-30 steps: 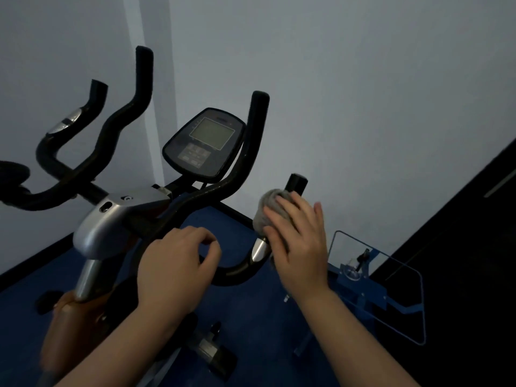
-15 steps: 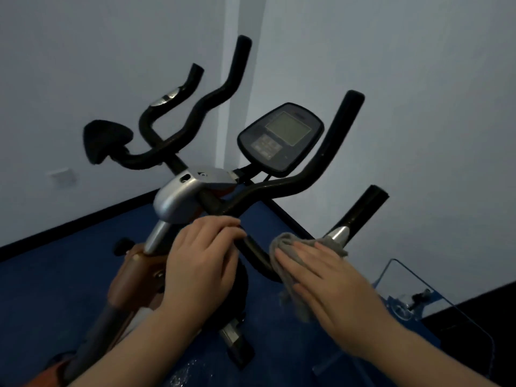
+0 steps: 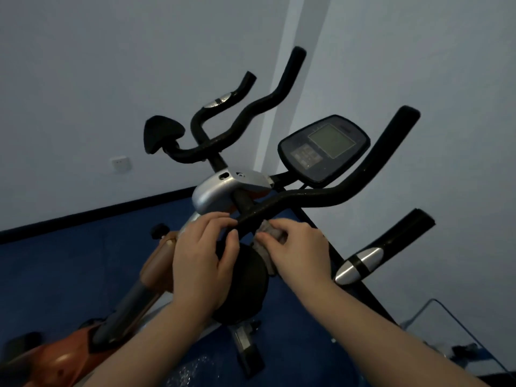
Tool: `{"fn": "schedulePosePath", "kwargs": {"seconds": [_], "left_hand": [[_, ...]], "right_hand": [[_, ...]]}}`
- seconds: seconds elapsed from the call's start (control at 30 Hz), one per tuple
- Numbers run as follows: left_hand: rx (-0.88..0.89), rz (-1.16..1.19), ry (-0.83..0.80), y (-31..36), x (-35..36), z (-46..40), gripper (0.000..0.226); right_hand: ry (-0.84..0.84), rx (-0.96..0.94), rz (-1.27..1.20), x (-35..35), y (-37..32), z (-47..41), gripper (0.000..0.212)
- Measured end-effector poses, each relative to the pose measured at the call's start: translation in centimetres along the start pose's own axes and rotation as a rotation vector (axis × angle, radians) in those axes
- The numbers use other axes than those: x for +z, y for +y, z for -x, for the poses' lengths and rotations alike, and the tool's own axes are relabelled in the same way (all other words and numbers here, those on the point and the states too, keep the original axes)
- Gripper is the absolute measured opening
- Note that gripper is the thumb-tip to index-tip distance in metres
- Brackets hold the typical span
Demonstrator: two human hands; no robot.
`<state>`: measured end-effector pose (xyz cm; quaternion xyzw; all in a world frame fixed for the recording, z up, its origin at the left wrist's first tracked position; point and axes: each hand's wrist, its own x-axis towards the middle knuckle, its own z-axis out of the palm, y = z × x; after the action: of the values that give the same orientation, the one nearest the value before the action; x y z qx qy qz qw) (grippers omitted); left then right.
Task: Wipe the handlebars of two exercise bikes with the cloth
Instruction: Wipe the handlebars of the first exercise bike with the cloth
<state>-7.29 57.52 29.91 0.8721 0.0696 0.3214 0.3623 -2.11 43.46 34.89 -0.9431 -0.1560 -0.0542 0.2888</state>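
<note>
I look down on an orange exercise bike (image 3: 69, 356) standing on a blue floor (image 3: 69, 263) in the corner of a room with pale walls. Its black handlebars (image 3: 321, 196) spread out ahead of me, with one long prong rising to the right, another rising at the centre, and a shorter one curling up at the back left. A dark console (image 3: 324, 148) with a grey screen sits between the prongs, tilted toward me, above a silver clamp housing (image 3: 223, 188). My left hand (image 3: 203, 263) holds the near part of the bar, fingers curled over the top beside a round black pad (image 3: 243, 289). My right hand (image 3: 298, 252) is just beside it, fingers bent around a small grey cloth (image 3: 269, 233) and pressing it against the underside of the same bar. The two hands are close but apart. To the right, a separate black grip with a silver sensor plate (image 3: 360, 263) angles upward. A white wall socket (image 3: 120, 163) sits low on the left wall.
</note>
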Motion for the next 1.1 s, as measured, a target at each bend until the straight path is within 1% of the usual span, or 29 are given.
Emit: {"fn": "schedulePosePath", "kwargs": {"seconds": [0.1,0.17,0.2,0.23,0.27,0.3,0.37,0.43,0.47,0.53,0.6,0.67,0.77,0.8,0.87,0.93,0.97,1.03,1.1], "left_hand": [[-0.045,-0.001,0.034,0.1,-0.2,0.2,0.026],[-0.078,-0.009,0.059,0.2,-0.2,0.2,0.026],[-0.092,-0.011,0.074,0.2,-0.2,0.3,0.026],[-0.103,-0.011,0.087,0.3,-0.1,0.3,0.025],[-0.114,-0.014,0.095,0.3,-0.1,0.4,0.025],[-0.122,-0.022,0.098,0.3,-0.1,0.5,0.025],[-0.152,-0.019,0.105,0.3,-0.2,0.6,0.026],[-0.177,0.022,0.124,0.5,-0.2,0.5,0.026],[-0.178,0.043,0.134,0.5,-0.2,0.5,0.026],[-0.183,0.077,0.129,0.2,-0.1,0.5,0.028],[-0.194,0.11,0.09,0.1,0.0,0.4,0.029],[-0.171,0.131,0.045,0.0,0.0,0.2,0.026],[-0.161,0.188,0.009,0.1,-0.2,0.0,0.018],[-0.159,0.208,-0.002,0.0,-0.2,0.0,0.018],[-0.151,0.242,-0.019,-0.1,-0.3,0.0,0.019],[-0.138,0.253,-0.03,-0.2,-0.4,-0.1,0.019],[-0.128,0.25,-0.041,-0.2,-0.6,-0.2,0.02],[-0.099,0.233,-0.096,-0.3,-0.8,-0.7,0.02],[-0.058,0.22,-0.167,-0.2,-1.1,-1.8,0.024]], "right_hand": [[-0.083,-0.003,-0.113,-2.4,1.7,-0.3,0.024],[-0.105,-0.087,-0.274,-4.9,1.9,-0.6,0.027],[-0.071,-0.184,-0.302,-5.8,1.6,-1.0,0.028],[-0.032,-0.308,-0.262,-6.2,1.1,-1.6,0.029],[-0.034,-0.431,-0.184,-6.0,0.5,-2.3,0.03],[-0.084,-0.551,-0.105,-5.1,-0.2,-3.0,0.03],[-0.275,-0.72,0.038,-2.6,-1.3,-4.3,0.029],[-0.428,-0.776,0.082,-0.1,-1.4,-4.9,0.029],[-0.459,-0.797,0.095,0.5,-1.2,-5.1,0.029],[-0.461,-0.875,0.155,0.2,-0.8,-5.6,0.031],[-0.386,-0.952,0.253,-1.2,-0.1,-6.3,0.028],[-0.26,-0.916,0.303,-3.4,1.0,-7.4,0.03],[-0.184,-0.785,0.307,-4.6,1.2,-7.4,0.033],[-0.187,-0.739,0.263,-4.0,0.7,-6.9,0.033],[-0.258,-0.698,0.206,-1.3,-0.5,-5.6,0.033],[-0.3,-0.736,0.226,0.5,-0.7,-5.2,0.034],[-0.291,-0.781,0.242,0.5,-0.2,-5.5,0.03],[-0.217,-0.847,0.282,-0.9,1.5,-6.2,0.022],[-0.085,-0.857,0.336,-3.1,3.1,-7.0,0.022]]}}
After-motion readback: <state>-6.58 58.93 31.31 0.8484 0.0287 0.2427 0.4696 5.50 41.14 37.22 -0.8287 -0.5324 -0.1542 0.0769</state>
